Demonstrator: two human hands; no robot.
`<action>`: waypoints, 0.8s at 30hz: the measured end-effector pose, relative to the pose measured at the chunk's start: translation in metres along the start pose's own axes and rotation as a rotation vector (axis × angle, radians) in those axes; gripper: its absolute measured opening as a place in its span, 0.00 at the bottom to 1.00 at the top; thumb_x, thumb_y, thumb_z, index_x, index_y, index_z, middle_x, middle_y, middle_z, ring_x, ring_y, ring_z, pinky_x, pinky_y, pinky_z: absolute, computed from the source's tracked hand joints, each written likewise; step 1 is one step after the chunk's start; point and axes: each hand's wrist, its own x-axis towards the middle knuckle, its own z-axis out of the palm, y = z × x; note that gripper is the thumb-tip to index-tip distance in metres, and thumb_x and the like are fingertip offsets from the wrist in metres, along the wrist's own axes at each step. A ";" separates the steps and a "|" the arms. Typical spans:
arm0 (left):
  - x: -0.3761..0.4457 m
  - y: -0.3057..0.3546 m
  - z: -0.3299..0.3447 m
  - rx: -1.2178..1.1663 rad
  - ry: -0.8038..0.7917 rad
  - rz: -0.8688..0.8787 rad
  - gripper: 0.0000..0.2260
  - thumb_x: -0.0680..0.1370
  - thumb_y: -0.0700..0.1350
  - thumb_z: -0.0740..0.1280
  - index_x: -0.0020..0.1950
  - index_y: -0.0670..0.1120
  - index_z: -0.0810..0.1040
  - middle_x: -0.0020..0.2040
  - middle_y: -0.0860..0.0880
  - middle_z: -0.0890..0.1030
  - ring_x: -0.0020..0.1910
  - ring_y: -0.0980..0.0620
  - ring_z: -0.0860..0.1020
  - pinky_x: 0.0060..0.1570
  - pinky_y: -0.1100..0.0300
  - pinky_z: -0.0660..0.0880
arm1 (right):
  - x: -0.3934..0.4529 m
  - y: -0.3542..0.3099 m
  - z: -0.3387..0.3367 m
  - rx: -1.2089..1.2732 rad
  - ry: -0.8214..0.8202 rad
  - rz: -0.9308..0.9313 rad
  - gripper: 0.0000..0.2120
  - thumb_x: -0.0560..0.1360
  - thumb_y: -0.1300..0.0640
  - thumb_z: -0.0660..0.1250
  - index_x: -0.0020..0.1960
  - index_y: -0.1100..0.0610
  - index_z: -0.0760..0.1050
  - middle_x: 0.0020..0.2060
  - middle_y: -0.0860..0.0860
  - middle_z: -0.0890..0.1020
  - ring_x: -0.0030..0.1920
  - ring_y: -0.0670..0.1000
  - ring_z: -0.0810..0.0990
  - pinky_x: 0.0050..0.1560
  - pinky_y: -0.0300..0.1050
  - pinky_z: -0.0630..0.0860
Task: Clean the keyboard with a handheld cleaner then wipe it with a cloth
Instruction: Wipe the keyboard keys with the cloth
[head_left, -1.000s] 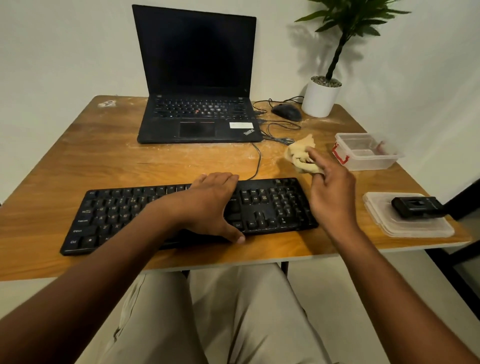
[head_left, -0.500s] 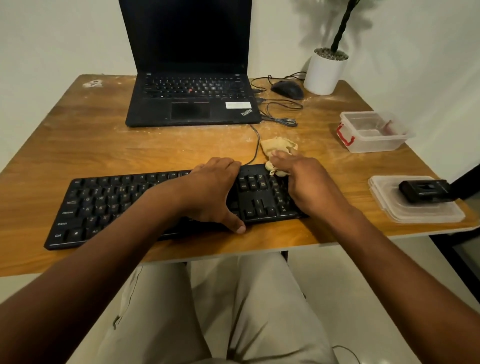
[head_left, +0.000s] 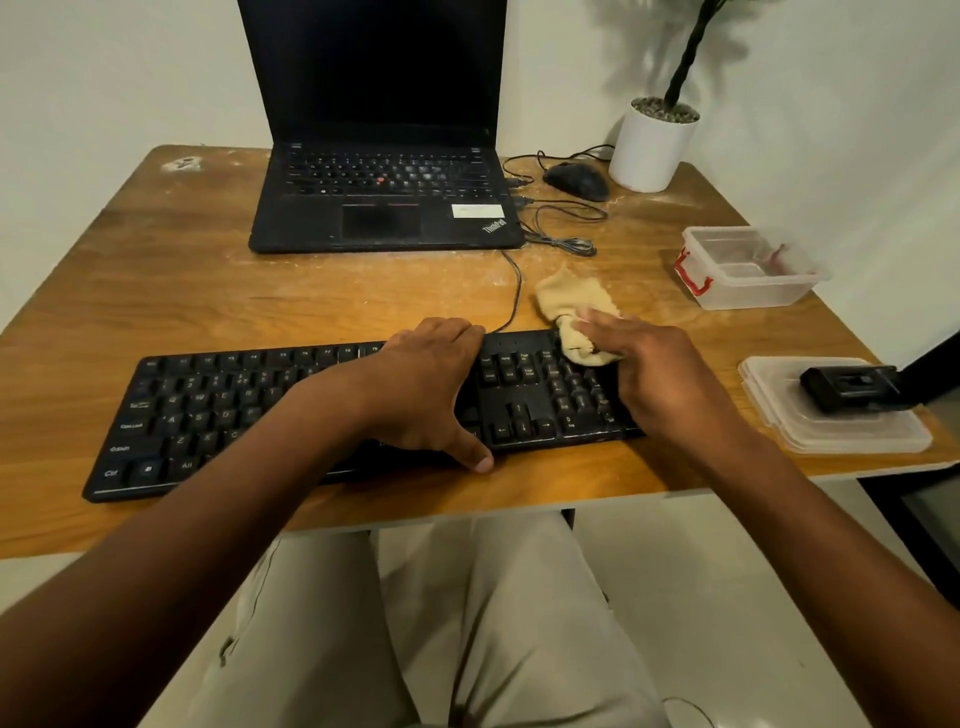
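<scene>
Cloth (head_left: 577, 306) sits pinched in the right hand (head_left: 660, 374) grip at the keyboard (head_left: 218, 410)'s three-o'clock end. Its long axis runs toward nine o'clock, where the left hand (head_left: 421, 389) presses flat, fingers straight.

Views: only one view is given, a wide-angle camera worn on the person's head; no second view is supplied, so no overlap is shared.
Position: the scene is seen from above the near edge of the desk (head_left: 156, 291), at the seated person's own place.
Direction: the camera is aimed forward and steeply down; the lap fills the lower centre of the frame and the wall the top.
Nearness: the forearms enter from the lower corners, large and close; the keyboard (head_left: 218, 410) is crossed at mid-frame, and the laptop (head_left: 384, 208) is seen farther off at upper centre.
Distortion: the desk edges are bowed by the wide lens.
</scene>
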 end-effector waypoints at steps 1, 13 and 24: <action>0.000 0.000 0.000 0.002 -0.001 0.000 0.60 0.65 0.68 0.77 0.83 0.46 0.45 0.82 0.49 0.52 0.81 0.48 0.51 0.79 0.48 0.52 | -0.002 0.008 -0.005 0.003 0.036 0.042 0.27 0.78 0.72 0.63 0.73 0.51 0.73 0.74 0.47 0.71 0.77 0.51 0.66 0.78 0.53 0.62; 0.001 0.001 0.000 0.004 -0.014 -0.017 0.61 0.65 0.68 0.77 0.83 0.46 0.44 0.83 0.49 0.51 0.81 0.47 0.49 0.79 0.48 0.52 | -0.027 -0.044 0.012 0.054 0.020 -0.096 0.31 0.77 0.76 0.56 0.76 0.56 0.69 0.76 0.50 0.68 0.78 0.46 0.58 0.75 0.34 0.48; 0.000 0.002 0.001 0.014 -0.003 -0.014 0.60 0.65 0.68 0.77 0.83 0.46 0.46 0.82 0.48 0.52 0.81 0.47 0.50 0.79 0.48 0.52 | -0.019 -0.036 -0.006 -0.052 0.002 0.159 0.17 0.84 0.52 0.62 0.71 0.55 0.75 0.64 0.55 0.81 0.65 0.59 0.77 0.61 0.50 0.75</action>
